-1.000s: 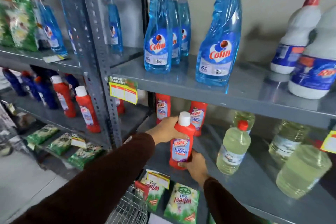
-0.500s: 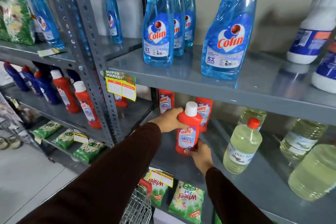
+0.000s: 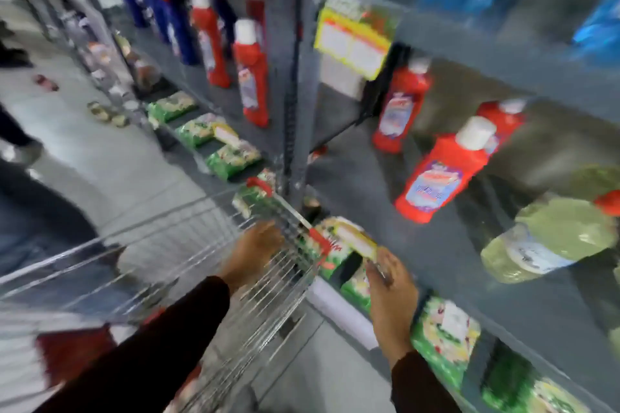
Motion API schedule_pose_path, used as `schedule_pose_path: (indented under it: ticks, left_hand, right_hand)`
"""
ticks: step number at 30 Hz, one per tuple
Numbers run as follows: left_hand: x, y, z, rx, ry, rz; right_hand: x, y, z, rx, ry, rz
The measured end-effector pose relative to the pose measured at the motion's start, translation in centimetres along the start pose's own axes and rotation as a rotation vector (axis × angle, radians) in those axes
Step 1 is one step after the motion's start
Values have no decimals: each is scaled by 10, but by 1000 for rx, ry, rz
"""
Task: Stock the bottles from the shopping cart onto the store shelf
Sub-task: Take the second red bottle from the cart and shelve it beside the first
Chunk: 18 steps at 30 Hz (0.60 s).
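The view is blurred by motion. A red bottle with a white cap (image 3: 439,174) stands alone on the grey shelf (image 3: 362,184), with two more red bottles (image 3: 401,107) behind it. My left hand (image 3: 253,251) hangs empty over the wire shopping cart (image 3: 188,265), fingers loosely apart. My right hand (image 3: 392,298) is empty too, held just below the shelf's front edge beside the cart's rim. Something red (image 3: 72,350) lies low in the cart, too blurred to name.
Pale yellow bottles (image 3: 550,238) stand at the shelf's right. Green detergent packs (image 3: 443,339) fill the shelf below. A left bay holds red and blue bottles (image 3: 251,74). A yellow price tag (image 3: 352,43) hangs from the upper shelf. A person's legs (image 3: 16,134) are at far left.
Both hands have let go of the red bottle, which now stands on the shelf. They have dropped toward the cart, and the view has swung down and left.
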State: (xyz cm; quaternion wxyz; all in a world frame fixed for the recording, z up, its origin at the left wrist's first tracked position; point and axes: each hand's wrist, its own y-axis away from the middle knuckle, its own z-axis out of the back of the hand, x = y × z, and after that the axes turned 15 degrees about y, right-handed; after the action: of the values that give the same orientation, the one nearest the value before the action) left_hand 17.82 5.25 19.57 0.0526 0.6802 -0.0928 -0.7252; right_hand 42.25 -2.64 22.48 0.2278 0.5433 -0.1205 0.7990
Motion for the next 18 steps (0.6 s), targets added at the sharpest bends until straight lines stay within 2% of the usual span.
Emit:
schedule_pose_path:
  ticks: [3, 5, 8, 10, 11, 14, 18]
  left_hand:
    - [103, 48, 85, -274, -57, 274]
    - [138, 75, 118, -391, 68, 447]
    - [185, 120, 162, -579, 34, 667]
    - [211, 137, 177, -601, -19, 767]
    - [225, 141, 182, -549, -26, 807]
    - [259, 140, 181, -529, 51, 914]
    - [290, 128, 161, -578, 64, 862]
  right_hand:
    - [-3, 35, -55, 374, 99, 48]
    - [-2, 46, -80, 586, 216, 85]
    - [-9, 60, -142, 816, 388, 162]
    - [-19, 70, -186, 977, 467, 159]
    - [-25, 76, -211, 1057, 526, 144]
    - [-47, 92, -276, 1255, 685, 152]
    - [-78, 119, -349, 1475, 934, 309]
